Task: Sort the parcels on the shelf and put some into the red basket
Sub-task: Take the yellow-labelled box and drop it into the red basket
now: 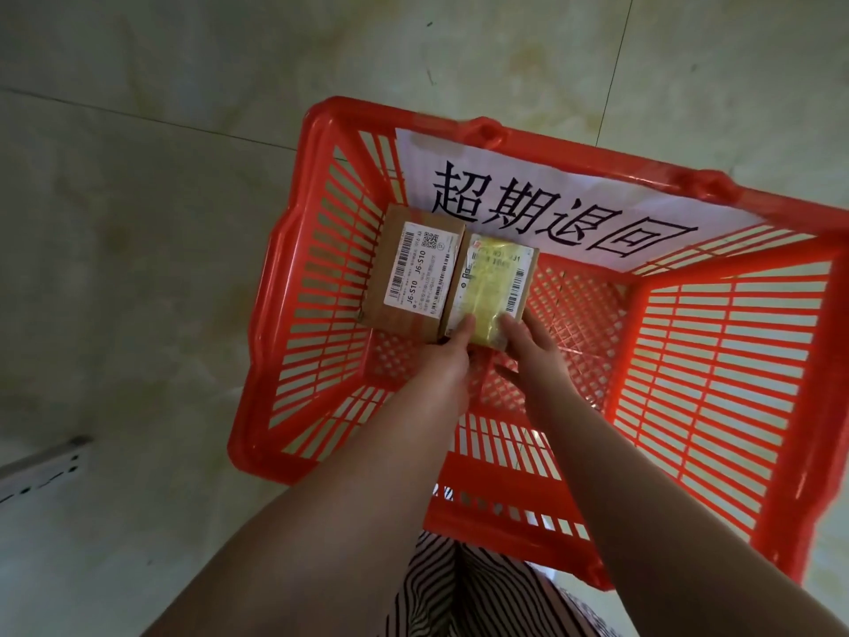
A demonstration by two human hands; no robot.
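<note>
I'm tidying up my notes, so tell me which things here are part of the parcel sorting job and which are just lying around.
Part of the job:
- red basket
- brown parcel in the basket
- yellow-taped parcel, held by the left hand and right hand
- paper sign on the basket wall

Just lying about:
- metal rail on the floor

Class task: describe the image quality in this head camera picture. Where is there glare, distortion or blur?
Head view: glare washes out the yellow-taped parcel; wide-angle distortion bows the red basket; the paper sign reads sharply; forearms near the lens look oversized.
</note>
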